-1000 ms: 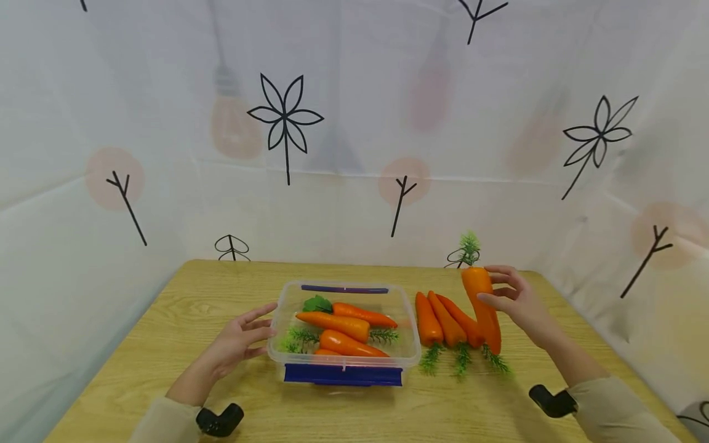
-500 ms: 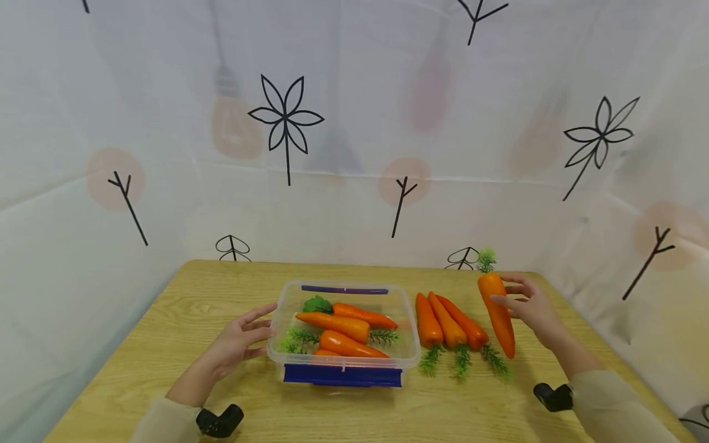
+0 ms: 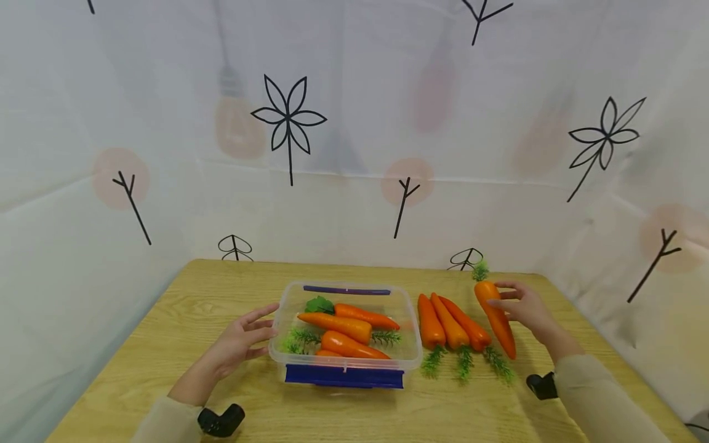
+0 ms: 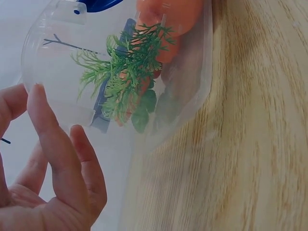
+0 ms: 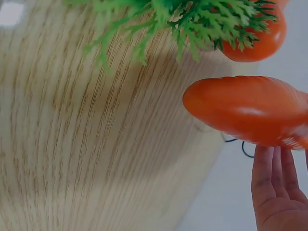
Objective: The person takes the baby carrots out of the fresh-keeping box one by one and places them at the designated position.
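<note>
With thumb and fingers, my right hand (image 3: 526,309) pinches an orange toy carrot (image 3: 495,317) by its thick end. Its leafy top points away from me and its tip toward me. In the right wrist view the same carrot (image 5: 245,110) shows above the wood, fingers against its side. A row of 3 loose carrots (image 3: 455,323) lies just left of it, leaves toward me. My left hand (image 3: 235,344) touches the left rim of a clear plastic box (image 3: 346,363) with extended fingers. Several carrots (image 3: 338,326) lie inside the box, partly hidden by its front wall.
Everything stands on a light wooden table (image 3: 221,289). Blue latch flaps (image 3: 343,376) hang at the front of the box and another lies along its back. A white printed curtain (image 3: 354,215) rises behind the table and at both sides.
My right hand has moved the carrot rightward, away from over the loose row, then slightly lower. My left hand stays at the box rim. The loose carrots have not moved.
</note>
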The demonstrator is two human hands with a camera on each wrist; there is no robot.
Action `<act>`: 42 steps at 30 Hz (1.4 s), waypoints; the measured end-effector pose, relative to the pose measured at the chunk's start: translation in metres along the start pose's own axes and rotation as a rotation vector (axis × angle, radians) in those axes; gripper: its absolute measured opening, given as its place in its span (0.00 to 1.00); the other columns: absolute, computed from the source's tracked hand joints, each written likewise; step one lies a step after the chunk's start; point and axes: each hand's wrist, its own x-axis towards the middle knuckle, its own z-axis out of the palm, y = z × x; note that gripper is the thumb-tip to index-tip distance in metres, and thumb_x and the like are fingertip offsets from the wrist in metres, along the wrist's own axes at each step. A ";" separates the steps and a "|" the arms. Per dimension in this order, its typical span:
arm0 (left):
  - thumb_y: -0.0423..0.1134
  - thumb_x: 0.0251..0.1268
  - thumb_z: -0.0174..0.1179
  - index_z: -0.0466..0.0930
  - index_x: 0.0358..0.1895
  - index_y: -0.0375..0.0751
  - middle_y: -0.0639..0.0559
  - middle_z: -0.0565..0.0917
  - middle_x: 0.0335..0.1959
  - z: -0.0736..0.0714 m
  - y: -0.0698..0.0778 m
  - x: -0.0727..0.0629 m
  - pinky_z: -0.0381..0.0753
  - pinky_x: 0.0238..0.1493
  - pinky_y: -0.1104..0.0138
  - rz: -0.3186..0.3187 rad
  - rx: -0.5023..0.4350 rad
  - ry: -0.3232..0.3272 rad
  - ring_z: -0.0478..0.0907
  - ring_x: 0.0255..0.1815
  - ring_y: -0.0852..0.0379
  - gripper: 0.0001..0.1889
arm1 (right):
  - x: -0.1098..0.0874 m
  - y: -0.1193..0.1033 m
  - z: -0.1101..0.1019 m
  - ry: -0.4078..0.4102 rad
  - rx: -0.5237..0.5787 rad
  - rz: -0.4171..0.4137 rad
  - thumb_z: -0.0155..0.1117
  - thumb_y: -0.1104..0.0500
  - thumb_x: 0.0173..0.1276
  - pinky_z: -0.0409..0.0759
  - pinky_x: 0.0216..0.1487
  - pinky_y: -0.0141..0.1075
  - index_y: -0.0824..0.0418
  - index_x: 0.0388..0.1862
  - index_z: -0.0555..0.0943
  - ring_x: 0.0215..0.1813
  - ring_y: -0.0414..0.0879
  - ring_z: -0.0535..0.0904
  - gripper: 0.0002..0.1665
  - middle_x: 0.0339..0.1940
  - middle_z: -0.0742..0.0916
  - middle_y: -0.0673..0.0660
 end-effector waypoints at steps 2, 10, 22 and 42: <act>0.34 0.64 0.58 0.57 0.71 0.41 0.32 0.64 0.63 0.000 0.000 0.000 0.79 0.39 0.65 0.001 0.001 -0.001 0.76 0.45 0.54 0.33 | 0.002 0.001 0.002 -0.012 0.000 0.005 0.63 0.55 0.66 0.81 0.39 0.46 0.75 0.65 0.60 0.46 0.62 0.78 0.38 0.54 0.70 0.79; 0.35 0.63 0.59 0.58 0.71 0.41 0.33 0.65 0.63 0.001 0.001 0.000 0.79 0.37 0.67 0.002 -0.002 0.004 0.76 0.46 0.52 0.33 | 0.008 0.007 0.008 -0.053 -0.024 0.024 0.64 0.53 0.64 0.80 0.41 0.47 0.75 0.64 0.61 0.46 0.61 0.78 0.39 0.54 0.72 0.79; 0.35 0.63 0.60 0.57 0.71 0.41 0.33 0.66 0.63 0.001 0.001 0.000 0.79 0.36 0.67 0.011 0.003 -0.005 0.77 0.45 0.53 0.34 | 0.011 0.011 0.013 -0.117 -0.081 0.016 0.64 0.57 0.64 0.79 0.38 0.41 0.77 0.60 0.66 0.45 0.59 0.77 0.33 0.51 0.75 0.77; 0.35 0.64 0.58 0.56 0.72 0.40 0.34 0.66 0.62 0.000 0.002 -0.002 0.79 0.37 0.67 0.018 0.005 -0.001 0.76 0.44 0.55 0.33 | 0.012 0.008 0.015 -0.197 -0.039 -0.072 0.62 0.66 0.63 0.80 0.42 0.45 0.80 0.60 0.65 0.45 0.61 0.79 0.30 0.51 0.74 0.79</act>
